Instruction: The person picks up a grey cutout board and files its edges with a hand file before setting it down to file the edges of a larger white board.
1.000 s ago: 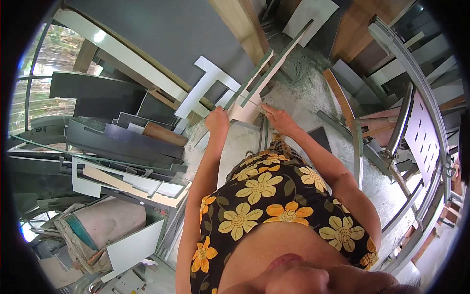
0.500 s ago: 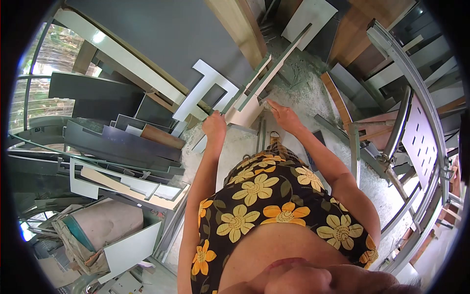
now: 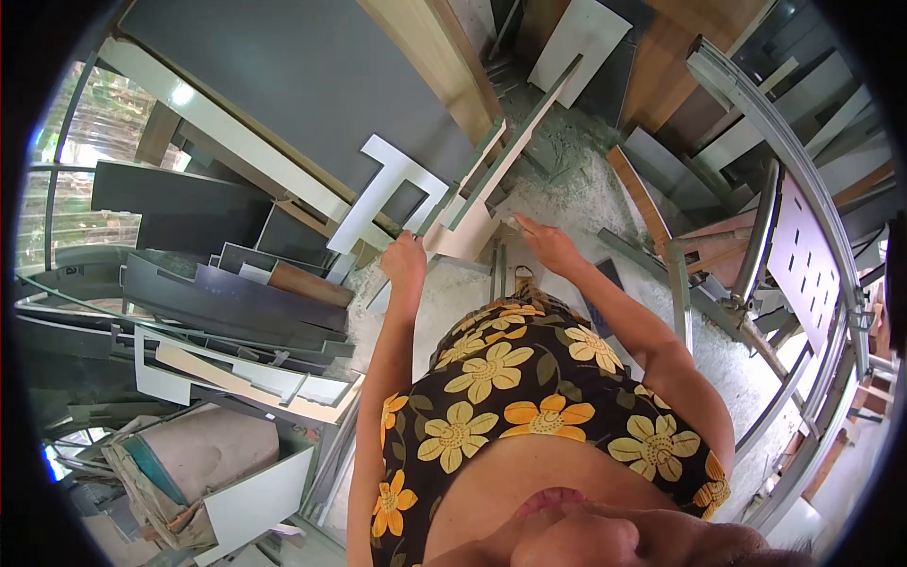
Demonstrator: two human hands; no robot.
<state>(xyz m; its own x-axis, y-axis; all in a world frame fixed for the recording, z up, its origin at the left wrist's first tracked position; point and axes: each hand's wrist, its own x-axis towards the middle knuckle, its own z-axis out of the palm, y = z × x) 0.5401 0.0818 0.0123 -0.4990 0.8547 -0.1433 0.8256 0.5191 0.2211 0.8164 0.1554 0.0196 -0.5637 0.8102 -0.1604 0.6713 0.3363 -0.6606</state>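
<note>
My left hand (image 3: 404,263) is closed on the near end of a long notched board (image 3: 505,156) with a pale face and dark edges. The board slants up and to the right. Beside its lower part, my right hand (image 3: 550,246) has its fingers reaching toward the board; whether they touch it or hold something small is too small to tell. A tan panel (image 3: 465,236) shows below the board, between my hands. Just left of the board lies a white cut-out panel (image 3: 389,197) with a rectangular opening.
Dark boards (image 3: 236,293) are stacked at the left. A large grey panel (image 3: 293,85) lies ahead, and a metal frame (image 3: 789,123) curves along the right. An orange-brown board (image 3: 640,192) leans near the right side, and a white panel (image 3: 578,47) stands at the top.
The view has shifted slightly. My left hand and the long board appear a little lower and farther left, with the hand still closed on the board.
</note>
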